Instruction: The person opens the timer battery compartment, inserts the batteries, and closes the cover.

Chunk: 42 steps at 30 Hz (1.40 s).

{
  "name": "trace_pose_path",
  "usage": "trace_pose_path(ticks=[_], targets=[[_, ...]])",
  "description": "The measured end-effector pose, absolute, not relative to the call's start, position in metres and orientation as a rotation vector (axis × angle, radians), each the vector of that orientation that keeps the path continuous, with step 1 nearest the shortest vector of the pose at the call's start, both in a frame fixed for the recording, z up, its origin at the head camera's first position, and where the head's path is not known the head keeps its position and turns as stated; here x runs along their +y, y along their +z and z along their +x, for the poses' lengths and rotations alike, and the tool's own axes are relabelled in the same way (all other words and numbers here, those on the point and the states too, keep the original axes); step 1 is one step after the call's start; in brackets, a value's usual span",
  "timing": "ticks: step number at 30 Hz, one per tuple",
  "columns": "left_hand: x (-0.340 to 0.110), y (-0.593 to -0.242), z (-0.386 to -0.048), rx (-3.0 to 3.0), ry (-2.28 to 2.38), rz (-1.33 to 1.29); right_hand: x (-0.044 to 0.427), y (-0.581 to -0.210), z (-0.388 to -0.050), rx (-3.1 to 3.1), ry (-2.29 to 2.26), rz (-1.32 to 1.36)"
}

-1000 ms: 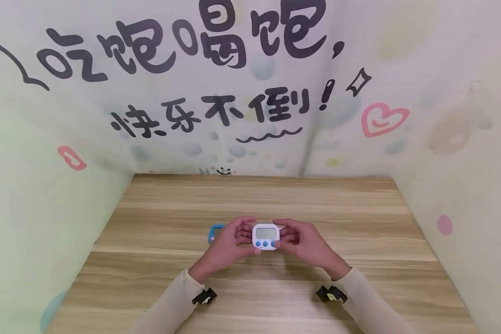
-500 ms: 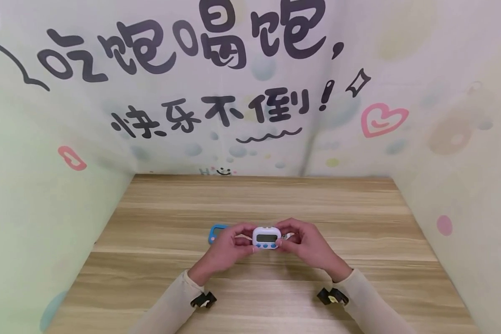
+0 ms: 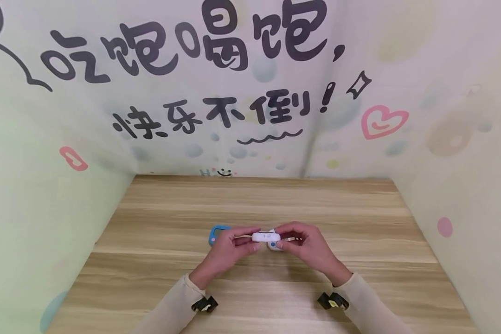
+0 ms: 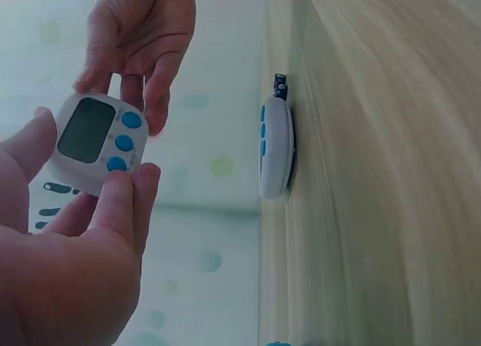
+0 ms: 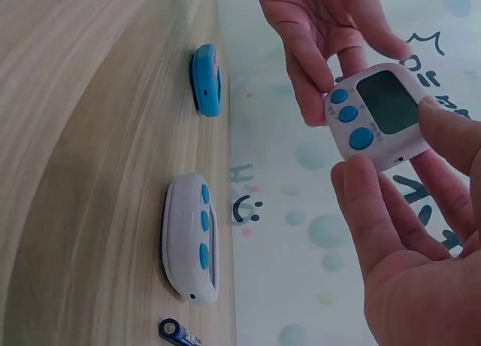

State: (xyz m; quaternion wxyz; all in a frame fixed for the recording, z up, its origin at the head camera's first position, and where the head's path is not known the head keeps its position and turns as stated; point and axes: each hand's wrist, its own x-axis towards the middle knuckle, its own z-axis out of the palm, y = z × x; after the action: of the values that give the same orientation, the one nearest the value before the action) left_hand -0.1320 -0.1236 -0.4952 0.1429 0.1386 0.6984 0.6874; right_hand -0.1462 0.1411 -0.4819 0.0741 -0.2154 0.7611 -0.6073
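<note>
Both hands hold a small white digital timer [image 3: 266,237] in the air, one at each side. My left hand [image 3: 228,250] pinches its left end and my right hand [image 3: 308,245] its right end. In the head view the timer is tipped so that a narrow edge shows. Its blank grey screen and blue round buttons are visible in the left wrist view, where the same timer [image 4: 98,141] sits between the fingers. Below it, partly hidden by the right hand, a second white timer [image 3: 275,246] lies on the table.
A blue timer [image 3: 217,234] lies left of the hands, partly covered by the left hand. In the right wrist view, a dark blue battery [image 5: 179,332] lies beside the second white timer [image 5: 189,237]. Printed walls border the wooden table [image 3: 250,199].
The held timer has tilted, its screen turning away from the head camera until mainly an edge shows. The second white timer has come into sight below it. Both hands stay nearly in place.
</note>
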Motion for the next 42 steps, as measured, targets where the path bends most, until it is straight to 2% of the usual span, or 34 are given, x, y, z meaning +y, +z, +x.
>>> trace_pose_path(ticks=[5, 19, 42], targets=[[-0.1206, -0.4988, -0.1333, 2.030, 2.005, 0.364, 0.1409, -0.4858, -0.1466, 2.180, -1.890, -0.692], [-0.1173, -0.5006, -0.1289, 1.970, 2.076, 0.393, 0.1447, -0.4887, -0.1504, 2.133, -1.720, -0.800], [-0.1162, -0.4986, -0.1294, 2.027, 2.025, 0.326, 0.1412, -0.4830, -0.1500, 2.166, -1.771, -0.700]])
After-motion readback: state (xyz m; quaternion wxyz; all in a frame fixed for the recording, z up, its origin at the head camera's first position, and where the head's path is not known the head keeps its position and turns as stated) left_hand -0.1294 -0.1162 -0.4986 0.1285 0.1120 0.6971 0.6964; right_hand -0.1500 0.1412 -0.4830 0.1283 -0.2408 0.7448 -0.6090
